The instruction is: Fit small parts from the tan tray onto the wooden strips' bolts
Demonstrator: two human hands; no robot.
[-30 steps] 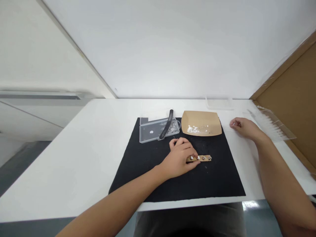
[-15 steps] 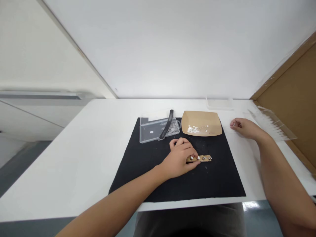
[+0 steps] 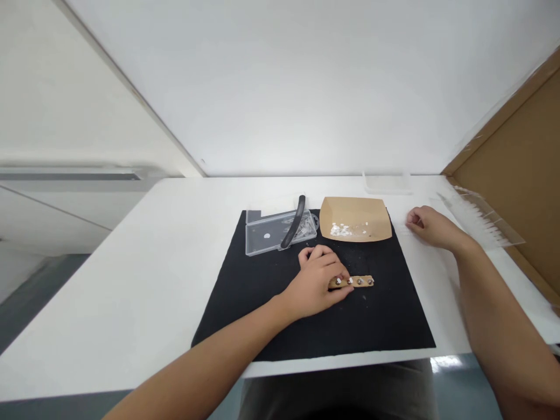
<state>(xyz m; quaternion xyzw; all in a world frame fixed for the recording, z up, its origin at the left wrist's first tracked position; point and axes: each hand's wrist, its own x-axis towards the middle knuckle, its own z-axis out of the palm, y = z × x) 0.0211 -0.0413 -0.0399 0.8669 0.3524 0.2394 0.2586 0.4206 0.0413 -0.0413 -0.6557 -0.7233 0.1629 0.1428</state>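
My left hand [image 3: 315, 284] grips the left part of a short tan strip [image 3: 366, 281] that lies on the black mat [image 3: 367, 326]. Several round metallic studs stand in a row along the strip, with small white bits at some of them. Fingers hide the strip's left end. Over the white table, right of the mat, my right hand [image 3: 431, 226] is closed with fingertips pinched together. Whatever sits between those fingertips, if anything, is too small to make out.
Behind my left hand lie a clear plastic case [image 3: 262, 236] with small pieces, a dark curved handle [image 3: 294, 221] across it, and a cardboard tray [image 3: 355, 213] holding white flakes. A clear sheet with white tips [image 3: 481, 221] is at right; a clear box [image 3: 387, 184] stands behind.
Almost nothing differs. The fingers of my right hand have curled slightly, and the view has shifted a little. My left hand stays on the strip.
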